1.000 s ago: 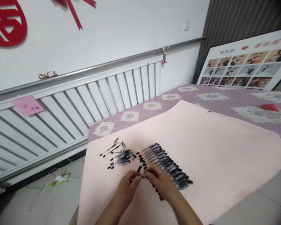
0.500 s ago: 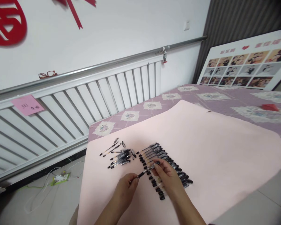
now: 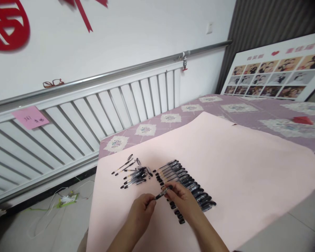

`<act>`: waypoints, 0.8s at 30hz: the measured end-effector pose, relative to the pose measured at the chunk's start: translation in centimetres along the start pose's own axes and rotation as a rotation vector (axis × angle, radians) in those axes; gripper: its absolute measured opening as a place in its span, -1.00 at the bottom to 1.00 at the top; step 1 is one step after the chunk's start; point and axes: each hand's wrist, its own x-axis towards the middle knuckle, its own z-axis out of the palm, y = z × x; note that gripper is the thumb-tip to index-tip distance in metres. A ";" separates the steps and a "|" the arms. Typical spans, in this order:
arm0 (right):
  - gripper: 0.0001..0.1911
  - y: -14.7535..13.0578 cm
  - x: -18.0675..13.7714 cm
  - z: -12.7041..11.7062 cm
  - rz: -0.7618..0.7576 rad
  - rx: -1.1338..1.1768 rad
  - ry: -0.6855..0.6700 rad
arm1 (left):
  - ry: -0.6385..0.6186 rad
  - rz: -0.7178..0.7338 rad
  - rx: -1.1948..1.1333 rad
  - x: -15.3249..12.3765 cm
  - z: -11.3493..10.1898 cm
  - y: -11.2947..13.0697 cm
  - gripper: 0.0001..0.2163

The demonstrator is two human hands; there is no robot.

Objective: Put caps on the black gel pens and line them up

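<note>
From where I stand, the row of pens (image 3: pixel 184 179) gives the reference. The held pen (image 3: pixel 162 193) is at its left edge. The left hand (image 3: pixel 144 209), left of the row, pinches the barrel between thumb and finger; the right hand (image 3: pixel 182 199), partly covering the row, has its fingertips closed on the cap end. Loose pens (image 3: pixel 139 174) lie left of the row.

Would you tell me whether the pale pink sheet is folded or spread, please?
Spread: the pale pink sheet lies flat under the row of black-and-clear plastic pens, over the purple patterned tablecloth.
</note>
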 end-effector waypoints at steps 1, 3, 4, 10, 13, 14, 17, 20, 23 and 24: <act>-0.70 -0.2 -0.1 0.1 0.004 -0.005 -0.009 | 0.000 -0.001 -0.005 0.0 0.0 0.0 -0.82; -0.72 -0.8 -0.2 0.3 0.016 -0.021 -0.042 | 0.001 -0.001 -0.012 0.0 0.0 0.2 -0.83; -0.73 -1.1 -0.3 0.4 0.023 -0.031 -0.061 | -0.001 0.003 -0.016 0.0 0.0 0.3 -0.83; -0.79 -2.6 -0.7 0.8 0.042 0.000 -0.090 | 0.002 0.033 -0.033 0.1 0.1 0.7 -0.81; -0.81 -2.7 -0.7 0.9 0.013 0.037 -0.098 | -0.004 0.032 -0.044 0.0 0.2 0.7 -0.82; -0.82 -2.7 -0.7 0.9 0.016 0.044 -0.100 | -0.006 0.025 -0.058 0.0 0.2 0.7 -0.81; -0.85 -2.6 -0.8 1.1 0.053 0.030 -0.090 | -0.014 0.017 -0.121 0.0 0.3 0.7 -0.75; -0.85 -2.1 -0.9 1.1 0.046 -0.024 -0.085 | -0.018 0.053 -0.145 0.0 0.3 1.0 -0.77; -0.82 -1.7 -0.9 0.8 0.023 -0.104 -0.078 | -0.033 0.070 -0.117 0.1 0.3 1.2 -0.81; -0.81 -1.7 -0.9 0.7 0.024 -0.128 -0.072 | -0.041 0.067 -0.104 0.2 0.4 1.3 -0.81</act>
